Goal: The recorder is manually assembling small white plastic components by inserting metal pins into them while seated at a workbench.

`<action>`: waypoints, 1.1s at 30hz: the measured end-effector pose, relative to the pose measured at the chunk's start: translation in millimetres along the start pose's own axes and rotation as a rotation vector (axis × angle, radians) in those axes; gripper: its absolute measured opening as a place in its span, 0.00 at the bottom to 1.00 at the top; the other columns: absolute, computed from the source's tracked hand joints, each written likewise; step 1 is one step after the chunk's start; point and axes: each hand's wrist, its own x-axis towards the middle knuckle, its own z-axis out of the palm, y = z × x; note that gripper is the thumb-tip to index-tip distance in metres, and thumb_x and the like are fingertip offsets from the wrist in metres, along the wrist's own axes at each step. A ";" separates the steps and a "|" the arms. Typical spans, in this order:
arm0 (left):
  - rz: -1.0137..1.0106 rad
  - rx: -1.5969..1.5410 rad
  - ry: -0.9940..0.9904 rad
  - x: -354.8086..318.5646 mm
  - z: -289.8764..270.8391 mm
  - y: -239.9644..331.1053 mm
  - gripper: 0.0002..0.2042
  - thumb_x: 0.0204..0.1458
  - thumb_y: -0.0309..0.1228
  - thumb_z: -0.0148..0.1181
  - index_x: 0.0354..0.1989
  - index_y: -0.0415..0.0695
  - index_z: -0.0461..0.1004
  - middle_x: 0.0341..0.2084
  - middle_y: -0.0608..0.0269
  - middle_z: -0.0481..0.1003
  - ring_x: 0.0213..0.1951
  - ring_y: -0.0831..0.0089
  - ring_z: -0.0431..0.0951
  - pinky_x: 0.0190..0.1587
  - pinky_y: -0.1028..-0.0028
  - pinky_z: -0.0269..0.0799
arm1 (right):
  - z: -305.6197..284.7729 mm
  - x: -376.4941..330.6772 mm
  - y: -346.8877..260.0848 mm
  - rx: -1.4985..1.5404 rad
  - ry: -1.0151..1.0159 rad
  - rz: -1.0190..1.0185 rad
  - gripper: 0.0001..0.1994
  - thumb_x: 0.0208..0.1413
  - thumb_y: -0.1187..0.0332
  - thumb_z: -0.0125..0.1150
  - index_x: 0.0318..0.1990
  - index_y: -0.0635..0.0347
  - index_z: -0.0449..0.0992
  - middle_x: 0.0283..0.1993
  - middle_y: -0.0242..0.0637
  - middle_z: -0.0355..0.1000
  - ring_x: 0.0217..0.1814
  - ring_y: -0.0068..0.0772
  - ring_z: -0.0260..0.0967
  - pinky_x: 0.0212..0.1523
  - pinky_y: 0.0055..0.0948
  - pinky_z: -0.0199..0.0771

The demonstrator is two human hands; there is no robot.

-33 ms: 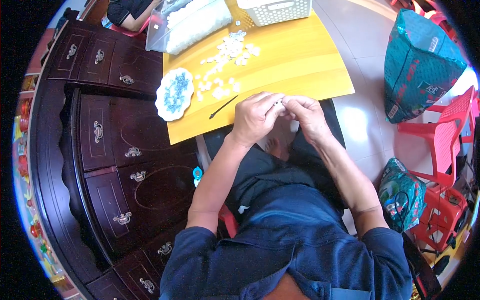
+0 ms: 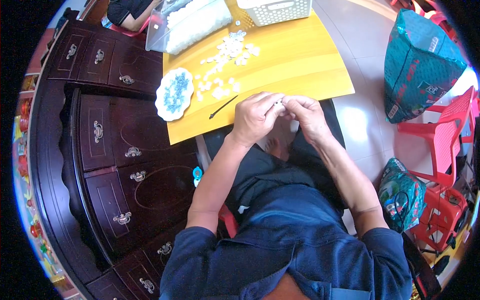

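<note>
My left hand point(image 2: 254, 118) and my right hand point(image 2: 309, 117) meet just over the near edge of the yellow table point(image 2: 300, 60). Both are closed, fingertips pinching a small white piece point(image 2: 280, 103) with a dark spot on it. The fingers cover most of it, so its kind does not show. Left of my hands a thin black stick-like tool point(image 2: 223, 107) lies on the tabletop. Many small white pieces point(image 2: 231, 49) are scattered farther back. A white scalloped dish point(image 2: 161, 102) holding small bluish clear pieces stands at the table's left edge.
A clear bin point(image 2: 156, 37) of white pieces and a white perforated basket point(image 2: 282, 12) stand at the back. Dark drawers point(image 2: 112, 135) line the left. Teal bags point(image 2: 420, 70) and a red plastic chair point(image 2: 442, 132) are on the right. Another person's arm point(image 2: 137, 21) shows at far left.
</note>
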 end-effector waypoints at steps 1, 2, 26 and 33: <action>-0.014 -0.036 0.011 0.1 1.2 -0.1 0.09 0.50 0.27 0.66 0.39 0.40 0.80 0.33 0.55 0.81 0.33 0.59 0.82 0.36 0.67 0.78 | 0.5 -0.1 -0.9 0.000 0.001 0.000 0.09 0.63 0.64 0.62 0.37 0.59 0.83 0.32 0.29 0.79 0.32 0.17 0.70 0.36 0.20 0.69; -0.027 -0.072 0.023 0.4 2.0 -0.1 0.09 0.50 0.26 0.66 0.39 0.40 0.80 0.33 0.55 0.81 0.33 0.60 0.83 0.35 0.67 0.78 | 0.8 -0.1 -1.6 -0.010 0.014 -0.004 0.10 0.63 0.64 0.62 0.37 0.59 0.83 0.32 0.29 0.79 0.32 0.16 0.70 0.36 0.19 0.68; -0.130 -0.135 -0.099 10.8 3.8 -0.6 0.08 0.52 0.23 0.67 0.41 0.38 0.80 0.29 0.56 0.82 0.28 0.74 0.83 0.31 0.76 0.76 | -3.0 1.0 -0.5 -0.072 0.108 -0.050 0.11 0.64 0.63 0.60 0.39 0.62 0.82 0.33 0.29 0.78 0.35 0.17 0.72 0.39 0.19 0.71; -0.080 -0.139 -0.090 13.7 2.1 -2.4 0.07 0.53 0.24 0.67 0.40 0.39 0.81 0.28 0.58 0.82 0.29 0.77 0.83 0.31 0.78 0.76 | 0.1 0.6 0.0 -0.061 0.144 -0.053 0.11 0.63 0.64 0.60 0.38 0.64 0.82 0.33 0.29 0.78 0.34 0.18 0.71 0.40 0.20 0.72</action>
